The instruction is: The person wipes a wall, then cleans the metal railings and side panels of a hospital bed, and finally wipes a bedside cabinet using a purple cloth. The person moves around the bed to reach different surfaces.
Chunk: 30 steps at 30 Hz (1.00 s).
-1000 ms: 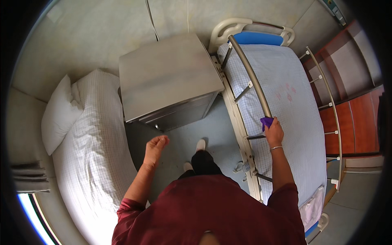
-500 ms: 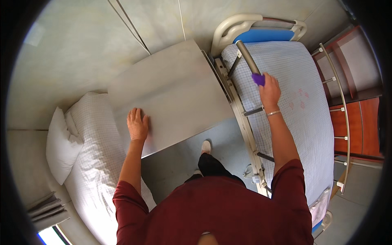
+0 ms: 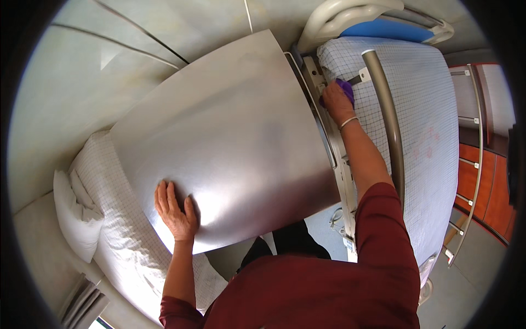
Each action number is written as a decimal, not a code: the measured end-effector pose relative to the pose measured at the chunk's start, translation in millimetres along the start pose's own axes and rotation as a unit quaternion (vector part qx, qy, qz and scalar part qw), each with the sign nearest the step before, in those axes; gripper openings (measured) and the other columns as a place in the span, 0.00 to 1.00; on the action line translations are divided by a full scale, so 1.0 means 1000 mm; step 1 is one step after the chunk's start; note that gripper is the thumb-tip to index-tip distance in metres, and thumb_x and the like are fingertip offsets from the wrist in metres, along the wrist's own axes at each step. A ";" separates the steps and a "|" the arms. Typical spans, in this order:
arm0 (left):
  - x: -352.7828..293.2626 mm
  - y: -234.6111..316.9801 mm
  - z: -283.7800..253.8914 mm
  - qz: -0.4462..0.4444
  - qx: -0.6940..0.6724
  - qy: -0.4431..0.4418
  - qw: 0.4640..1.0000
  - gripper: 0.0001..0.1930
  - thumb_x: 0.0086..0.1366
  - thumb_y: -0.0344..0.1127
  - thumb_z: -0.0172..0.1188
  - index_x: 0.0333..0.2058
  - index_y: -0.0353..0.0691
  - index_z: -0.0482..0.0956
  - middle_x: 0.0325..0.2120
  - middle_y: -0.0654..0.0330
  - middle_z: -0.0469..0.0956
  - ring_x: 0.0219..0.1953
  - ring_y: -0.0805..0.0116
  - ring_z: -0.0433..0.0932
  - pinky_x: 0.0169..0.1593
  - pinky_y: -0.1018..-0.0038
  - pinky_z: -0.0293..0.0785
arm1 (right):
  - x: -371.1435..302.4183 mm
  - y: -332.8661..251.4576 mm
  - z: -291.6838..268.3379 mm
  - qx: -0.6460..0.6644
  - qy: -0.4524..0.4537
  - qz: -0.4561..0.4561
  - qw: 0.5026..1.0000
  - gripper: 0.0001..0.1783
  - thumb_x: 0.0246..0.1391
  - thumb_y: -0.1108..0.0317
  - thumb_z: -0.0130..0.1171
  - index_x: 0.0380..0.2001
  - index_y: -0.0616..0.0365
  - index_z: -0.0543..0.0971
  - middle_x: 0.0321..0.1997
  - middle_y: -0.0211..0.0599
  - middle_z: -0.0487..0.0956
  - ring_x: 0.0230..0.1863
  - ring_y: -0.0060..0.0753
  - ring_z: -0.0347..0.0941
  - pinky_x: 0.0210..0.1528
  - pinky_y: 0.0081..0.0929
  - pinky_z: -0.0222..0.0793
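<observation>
My left hand (image 3: 176, 214) rests with its fingers apart on the near left part of a shiny metal cabinet top (image 3: 235, 137). At the far right of that top, my right hand (image 3: 337, 101) is closed on a purple cloth (image 3: 345, 90). The cloth is bunched and partly hidden by the fingers. It lies against the bed frame (image 3: 315, 71) near the lower end of a rail post. Between my right arm and the mattress runs the side rail (image 3: 383, 104) of the bed, a thick brownish-grey tube with a pale end cap.
A checked sheet covers the bed (image 3: 422, 137) on the right, below a cream and blue headboard (image 3: 378, 30). Another bed (image 3: 109, 181) with a white pillow (image 3: 74, 214) stands left. Beyond the right bed are a far rail (image 3: 479, 137) and a reddish-brown cabinet (image 3: 476, 175).
My right hand with the purple cloth has gone from the side rail's top tube down and left to the bed frame. My body has leaned forward. My left hand stays on the metal top.
</observation>
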State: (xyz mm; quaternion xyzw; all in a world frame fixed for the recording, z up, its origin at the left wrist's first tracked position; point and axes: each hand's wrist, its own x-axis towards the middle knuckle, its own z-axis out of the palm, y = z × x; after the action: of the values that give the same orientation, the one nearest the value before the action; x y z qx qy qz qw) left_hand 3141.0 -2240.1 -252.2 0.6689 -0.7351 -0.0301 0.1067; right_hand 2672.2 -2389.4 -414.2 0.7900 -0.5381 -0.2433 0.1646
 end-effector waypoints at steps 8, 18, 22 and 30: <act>0.003 -0.002 0.002 0.023 0.014 -0.014 1.000 0.24 0.60 0.40 0.46 0.53 0.32 0.63 0.56 0.47 0.58 0.59 0.47 0.55 0.60 0.55 0.50 | -0.010 -0.046 0.056 0.188 0.079 0.080 0.976 0.07 0.43 0.67 0.49 0.24 0.57 0.75 0.31 0.43 0.72 0.42 0.40 0.68 0.44 0.33 0.64; -0.007 -0.007 0.005 0.047 0.046 0.007 0.998 0.24 0.61 0.39 0.46 0.53 0.33 0.62 0.56 0.49 0.59 0.58 0.49 0.55 0.60 0.56 0.50 | -0.163 -0.076 -0.016 0.123 -0.196 0.051 0.972 0.13 0.46 0.64 0.49 0.29 0.56 0.81 0.34 0.39 0.76 0.44 0.42 0.68 0.47 0.41 0.59; -0.007 -0.009 0.007 0.053 0.047 0.020 0.997 0.24 0.60 0.39 0.48 0.53 0.34 0.63 0.56 0.50 0.60 0.58 0.50 0.56 0.59 0.58 0.51 | -0.221 -0.061 -0.054 0.031 -0.247 0.040 0.968 0.20 0.52 0.59 0.46 0.45 0.54 0.77 0.50 0.37 0.72 0.58 0.47 0.57 0.59 0.51 0.47; -0.008 -0.012 0.012 0.045 0.076 0.043 0.995 0.24 0.61 0.43 0.48 0.53 0.38 0.63 0.55 0.54 0.60 0.57 0.54 0.57 0.58 0.60 0.53 | -0.321 -0.066 -0.090 0.148 -0.210 0.270 0.928 0.12 0.47 0.67 0.49 0.27 0.61 0.79 0.31 0.43 0.76 0.41 0.42 0.71 0.53 0.41 0.57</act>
State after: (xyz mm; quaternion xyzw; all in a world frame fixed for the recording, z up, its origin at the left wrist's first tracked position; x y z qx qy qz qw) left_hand 3150.8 -2234.3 -267.1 0.6423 -0.7590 0.0595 0.0880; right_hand 2675.8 -2066.5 -307.5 0.5608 -0.7835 -0.2675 -0.0117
